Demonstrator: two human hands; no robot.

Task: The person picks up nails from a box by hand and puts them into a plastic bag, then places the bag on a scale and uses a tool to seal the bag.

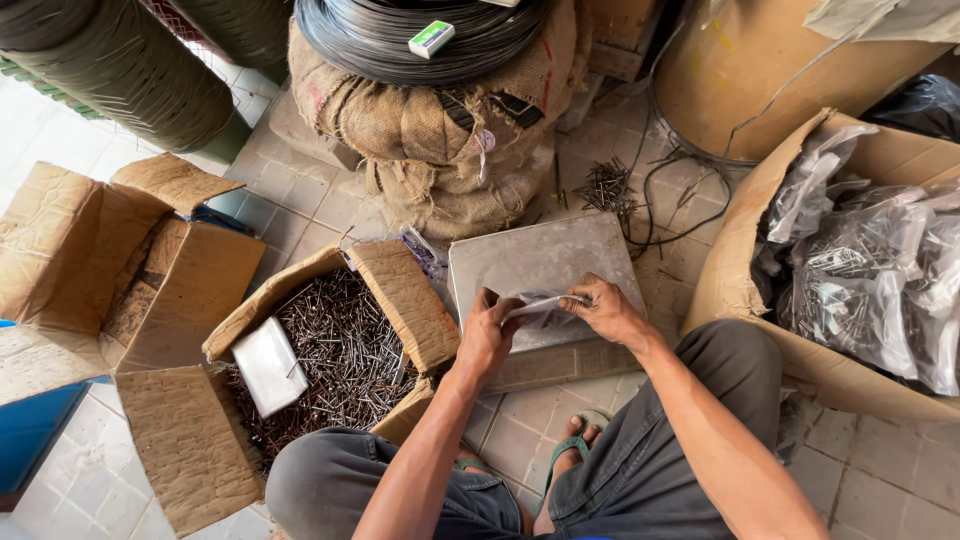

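A tiled floor [300, 200] carries everything here. At the far right, a big cardboard carton [740, 260] leans open, stuffed with clear plastic bags of nails [870, 290]. Behind it stands a tan drum [760, 70]. At top centre, burlap-wrapped bundles [430, 130] bear a coil of dark wire [420, 35] with a small green-and-white box [431, 39] on it. An empty flapped carton [110, 270] sits at the left. Beside it, just left of the person's knee, an open cardboard box [400, 290] is filled with loose dark nails [345, 350], and a flat metal scoop [268, 366] lies on them.

In front of the person is a metal weighing scale [530, 265] with a flat grey platform. Both forearms reach forward from the bent knees and meet over its near edge. The left hand [487, 335] is curled, knuckles up, fingers pinching the left end of a small clear plastic bag [542, 308]. The right hand [603, 310] closes on the bag's right end, thumb and fingers tight on the plastic, wrist angled inward. The bag is stretched between the two hands, just above the platform's near edge. A green sandal [570, 450] shows between the legs.
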